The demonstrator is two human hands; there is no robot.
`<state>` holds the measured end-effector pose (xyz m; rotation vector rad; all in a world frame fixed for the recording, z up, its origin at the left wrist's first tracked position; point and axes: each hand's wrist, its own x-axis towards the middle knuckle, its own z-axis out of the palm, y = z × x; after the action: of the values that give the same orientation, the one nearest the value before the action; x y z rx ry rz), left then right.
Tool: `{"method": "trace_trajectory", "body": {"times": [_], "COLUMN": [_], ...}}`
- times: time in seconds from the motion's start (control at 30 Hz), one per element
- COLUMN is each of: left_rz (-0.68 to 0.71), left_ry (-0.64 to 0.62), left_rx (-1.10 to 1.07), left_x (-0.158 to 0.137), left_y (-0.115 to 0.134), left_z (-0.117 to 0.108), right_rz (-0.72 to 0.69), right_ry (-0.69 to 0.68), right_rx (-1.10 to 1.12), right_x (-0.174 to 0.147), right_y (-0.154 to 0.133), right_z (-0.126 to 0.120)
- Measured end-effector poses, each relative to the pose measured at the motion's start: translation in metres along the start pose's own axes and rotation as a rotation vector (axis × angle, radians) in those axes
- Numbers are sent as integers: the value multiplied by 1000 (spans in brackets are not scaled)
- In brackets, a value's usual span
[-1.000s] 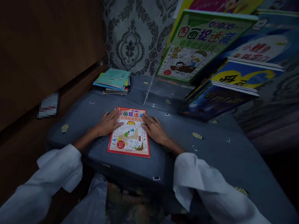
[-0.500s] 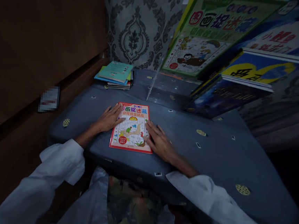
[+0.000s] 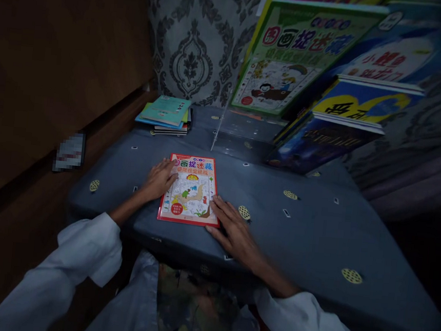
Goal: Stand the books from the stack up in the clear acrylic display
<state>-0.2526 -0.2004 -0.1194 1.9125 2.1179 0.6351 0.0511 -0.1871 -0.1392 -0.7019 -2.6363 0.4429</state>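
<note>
A picture book (image 3: 191, 196) with a red-edged cover lies closed and face up near the front edge of the cloth-covered table (image 3: 264, 200). My left hand (image 3: 160, 180) rests at its upper left side, fingers stretched out and the tips over the cover. At the lower right corner lies my right hand (image 3: 233, 229), flat and open, its fingertips touching the cover's right edge and its thumb just below the corner. Neither hand grips the book.
A small stack of books (image 3: 167, 112) sits at the back left against the patterned wall (image 3: 191, 60). A clear stand (image 3: 242, 129) holds several upright books, among them a green one (image 3: 291, 63) and a dark blue one (image 3: 318, 143). A wooden panel (image 3: 60, 58) borders the left.
My right hand has slid down along the book's right edge toward its lower corner. My left hand's fingers have drawn back slightly at the upper left. The view has shifted a little.
</note>
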Motion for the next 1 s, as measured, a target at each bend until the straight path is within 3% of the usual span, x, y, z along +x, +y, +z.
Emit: {"method": "trace_trajectory", "body": {"times": [0.17, 0.27, 0.4, 0.53, 0.63, 0.77, 1.0], "left_rz": [-78, -241, -515, -596, -584, -461, -257], "left_ry": [49, 95, 152, 103, -53, -297, -319], "left_rx": [-683, -1032, -1236, -1317, -1363, -1486, -1660], "left_x": [10, 12, 12, 11, 5, -8, -18], "left_y": [-2, 1, 0, -8, -6, 7, 32], "left_z": [2, 2, -8, -18, -15, -9, -23], "right_rz": [38, 38, 42, 79, 106, 153, 296], "right_ry": [25, 40, 76, 75, 67, 83, 209], "right_rx": [42, 68, 103, 133, 168, 252, 539], "right_x": [-1, -1, -2, -2, -3, -6, 6], "right_y": [-1, -1, 0, 1, 2, 7, 27], "right_z": [2, 2, 2, 2, 3, 7, 14]}}
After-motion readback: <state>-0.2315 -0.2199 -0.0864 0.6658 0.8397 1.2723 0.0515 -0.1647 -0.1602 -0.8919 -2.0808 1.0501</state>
